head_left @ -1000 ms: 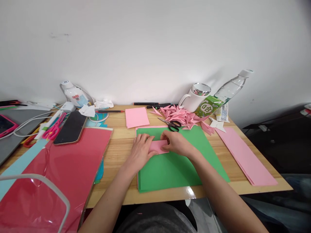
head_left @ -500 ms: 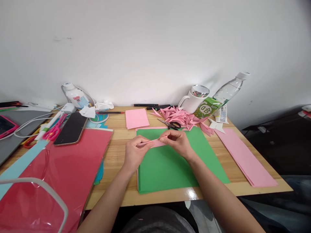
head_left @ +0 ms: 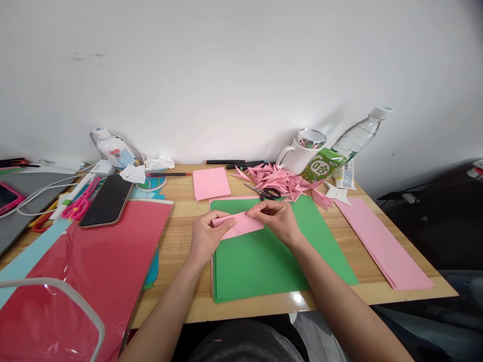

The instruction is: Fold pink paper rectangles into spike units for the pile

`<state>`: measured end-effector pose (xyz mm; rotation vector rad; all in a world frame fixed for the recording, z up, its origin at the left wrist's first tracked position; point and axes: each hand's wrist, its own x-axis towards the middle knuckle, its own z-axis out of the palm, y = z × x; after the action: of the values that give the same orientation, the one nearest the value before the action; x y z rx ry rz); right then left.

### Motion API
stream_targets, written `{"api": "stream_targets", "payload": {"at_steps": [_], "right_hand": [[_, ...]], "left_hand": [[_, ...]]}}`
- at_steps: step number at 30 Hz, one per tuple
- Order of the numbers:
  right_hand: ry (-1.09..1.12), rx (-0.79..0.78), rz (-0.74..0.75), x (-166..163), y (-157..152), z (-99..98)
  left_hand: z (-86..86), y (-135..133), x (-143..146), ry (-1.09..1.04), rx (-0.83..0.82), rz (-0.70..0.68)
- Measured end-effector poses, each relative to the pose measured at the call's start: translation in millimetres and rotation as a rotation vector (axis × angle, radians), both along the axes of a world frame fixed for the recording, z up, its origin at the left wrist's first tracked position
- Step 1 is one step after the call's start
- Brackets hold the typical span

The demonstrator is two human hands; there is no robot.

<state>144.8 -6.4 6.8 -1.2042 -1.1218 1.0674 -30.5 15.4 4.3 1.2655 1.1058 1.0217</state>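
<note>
A small pink sheet of paper point(head_left: 243, 225) is held between my two hands above a stack of green paper point(head_left: 271, 266). My left hand point(head_left: 207, 234) pinches its left end, thumb on the near face. At the upper right corner, my right hand point(head_left: 278, 218) grips it between thumb and fingers. The paper looks folded along its top edge, though the fingers partly cover that edge. Just beyond my hands lie black-handled scissors point(head_left: 269, 192) and a heap of folded pink paper pieces point(head_left: 279, 178). A pile of pink squares point(head_left: 211, 183) sits at the back.
Long pink strips point(head_left: 385, 244) lie at the right. Behind the heap stand a white mug point(head_left: 302, 153), a green box point(head_left: 322, 165) and a leaning water bottle point(head_left: 360, 133). To the left are a phone point(head_left: 106, 200), pink scissors point(head_left: 82, 201) and a red sheet in plastic point(head_left: 94, 271).
The pink paper in my hands has tilted, so more of its near face shows and hangs lower. Both hands keep hold of it, almost in place. The view has shifted slightly.
</note>
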Motion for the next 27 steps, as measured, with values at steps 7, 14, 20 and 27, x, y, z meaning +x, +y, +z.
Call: {"api": "stream_targets", "payload": {"at_steps": [7, 14, 20, 27], "right_hand": [[-0.113, -0.064, 0.063, 11, 2, -2.5], [-0.187, -0.009, 0.063, 17, 2, -3.5], [-0.203, 0.079, 0.113, 20, 2, -4.1], [-0.211, 0.178, 0.106, 21, 2, -9.2]], "left_hand": [[-1.8, 1, -2, -0.047, -0.007, 0.026], [-5.0, 3, -4, -0.013, 0.067, 0.079], [-7.1, 4, -5, 0.073, 0.219, 0.104], [-8.6, 3, -5, 0.134, 0.294, 0.188]]}}
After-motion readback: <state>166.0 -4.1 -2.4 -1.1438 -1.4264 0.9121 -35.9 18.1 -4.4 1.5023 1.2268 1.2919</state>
